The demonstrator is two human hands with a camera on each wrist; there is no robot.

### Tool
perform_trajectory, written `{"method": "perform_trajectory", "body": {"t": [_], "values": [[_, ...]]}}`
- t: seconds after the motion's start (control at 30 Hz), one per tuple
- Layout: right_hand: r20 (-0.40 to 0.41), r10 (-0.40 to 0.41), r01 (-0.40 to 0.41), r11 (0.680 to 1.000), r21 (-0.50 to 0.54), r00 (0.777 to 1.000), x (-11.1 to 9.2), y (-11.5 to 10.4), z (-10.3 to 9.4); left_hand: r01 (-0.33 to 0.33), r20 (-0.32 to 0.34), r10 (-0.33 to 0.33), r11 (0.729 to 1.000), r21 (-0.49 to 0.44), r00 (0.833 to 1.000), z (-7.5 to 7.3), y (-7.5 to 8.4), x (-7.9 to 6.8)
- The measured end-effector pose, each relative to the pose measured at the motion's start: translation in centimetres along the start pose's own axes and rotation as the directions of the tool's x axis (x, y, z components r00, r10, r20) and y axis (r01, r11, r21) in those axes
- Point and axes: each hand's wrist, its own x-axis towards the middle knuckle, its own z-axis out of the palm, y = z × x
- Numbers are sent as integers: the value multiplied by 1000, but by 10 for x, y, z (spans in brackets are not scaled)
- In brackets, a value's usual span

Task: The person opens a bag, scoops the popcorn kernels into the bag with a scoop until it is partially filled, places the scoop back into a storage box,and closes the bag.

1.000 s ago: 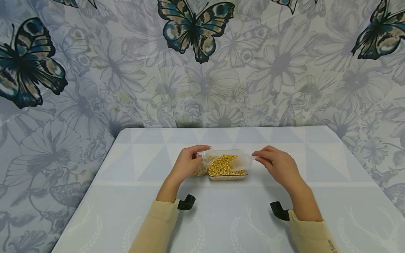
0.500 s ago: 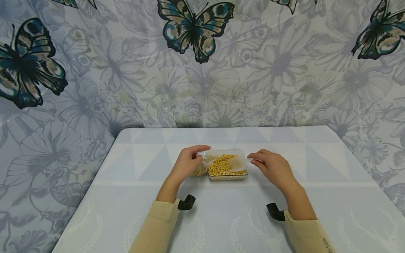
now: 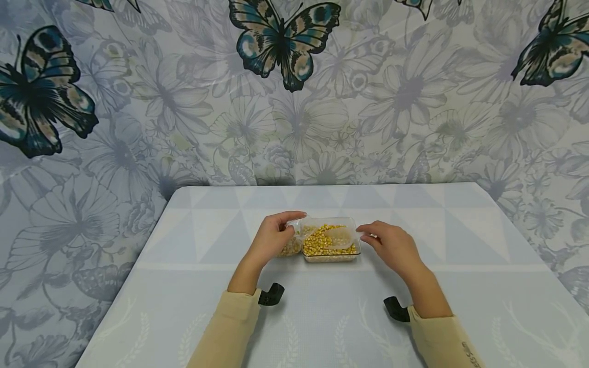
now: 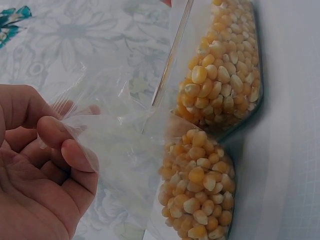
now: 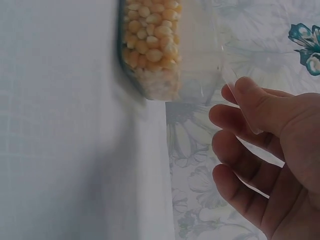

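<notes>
A clear rectangular container (image 3: 331, 259), partly filled with yellow corn kernels (image 3: 317, 244), stands on the table in the head view. Against its left side leans a clear plastic bag (image 4: 115, 165) with more kernels in its bottom. My left hand (image 3: 269, 235) pinches the bag's upper edge between thumb and fingers. On the other side, my right hand (image 3: 395, 248) pinches the thin handle of a translucent plastic scoop (image 3: 341, 236). The scoop's head lies inside the container, over the kernels. In the right wrist view the handle (image 5: 248, 117) passes beneath the thumb; the scoop's head is hard to make out.
The pale patterned table (image 3: 317, 317) reaches its far edge a little beyond the container. Behind it hangs a floral cloth with butterflies (image 3: 282, 41). Black curved pieces (image 3: 271, 295) stick out at both cuffs.
My right hand has moved left toward the container, carrying the scoop further in over the kernels. My left hand and the bag have stayed in place.
</notes>
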Motion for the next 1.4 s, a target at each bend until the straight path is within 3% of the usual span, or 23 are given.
{"method": "perform_trajectory", "body": {"t": [0.5, 1.4], "values": [[-16, -22, 23, 999, 28, 1000, 0, -1, 12, 14, -16, -14, 1000, 6, 1000, 1, -1, 1], [-83, 0, 21, 967, 253, 997, 2, 17, 22, 25, -20, -24, 1000, 5, 1000, 1, -1, 0]]}}
